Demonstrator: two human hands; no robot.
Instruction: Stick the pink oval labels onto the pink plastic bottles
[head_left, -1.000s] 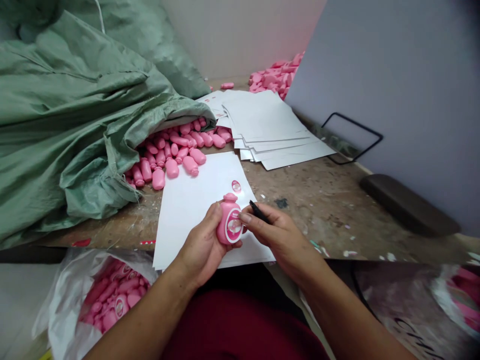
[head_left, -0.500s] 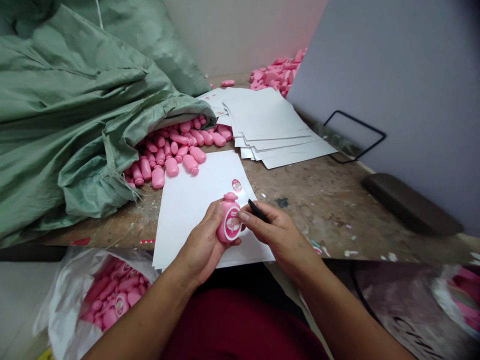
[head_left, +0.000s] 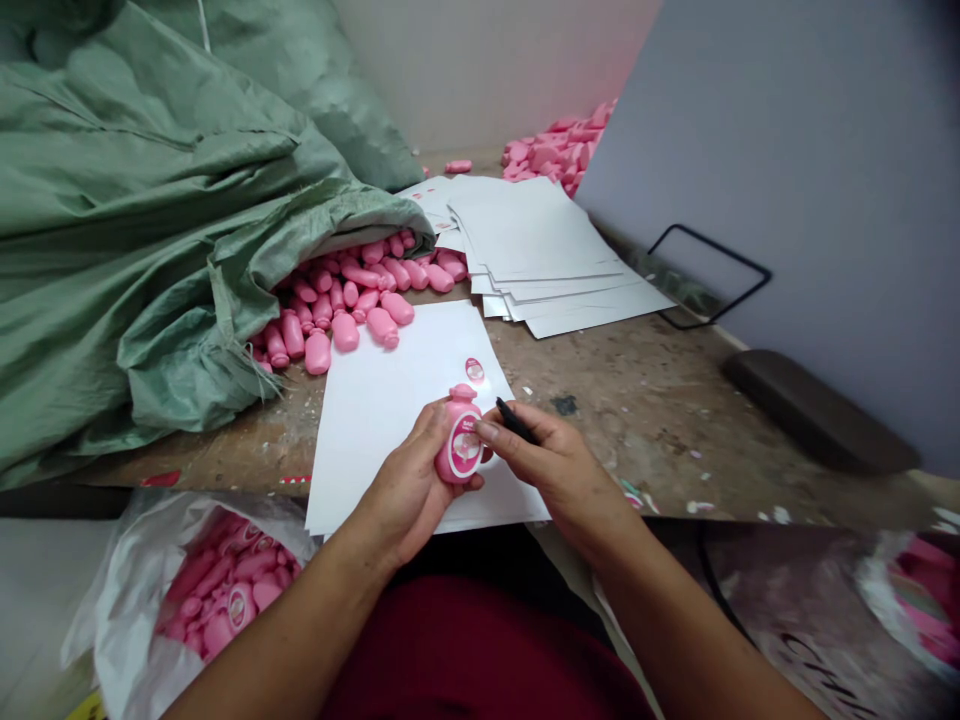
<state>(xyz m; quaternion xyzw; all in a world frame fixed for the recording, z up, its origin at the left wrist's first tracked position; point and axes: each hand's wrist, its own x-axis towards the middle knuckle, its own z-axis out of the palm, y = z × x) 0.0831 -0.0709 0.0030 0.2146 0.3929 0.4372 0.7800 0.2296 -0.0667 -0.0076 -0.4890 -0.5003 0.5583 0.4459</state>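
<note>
A small pink plastic bottle (head_left: 454,462) is gripped in my left hand (head_left: 409,475), tilted slightly, its neck pointing away from me. On its front sits an oval pink-and-white label (head_left: 465,446). My right hand (head_left: 544,455) is closed around a slim black pen-like tool (head_left: 516,420), its dark tip pointing up and left. The right thumb and fingertips touch the label's right edge. Beneath both hands lies a white sticker sheet (head_left: 375,430), bearing one oval sticker (head_left: 475,370) near its right side.
Pink bottles (head_left: 345,331) spill from a green sack (head_left: 202,230) at left. A stack of white sheets (head_left: 540,240) lies behind on the worn table (head_left: 615,400). A white bag (head_left: 127,600) below the edge holds labelled bottles. A dark brown block (head_left: 821,410) rests at right.
The hands stay in nearly the same place, with the right fingertips still at the label. The view has shifted very slightly.
</note>
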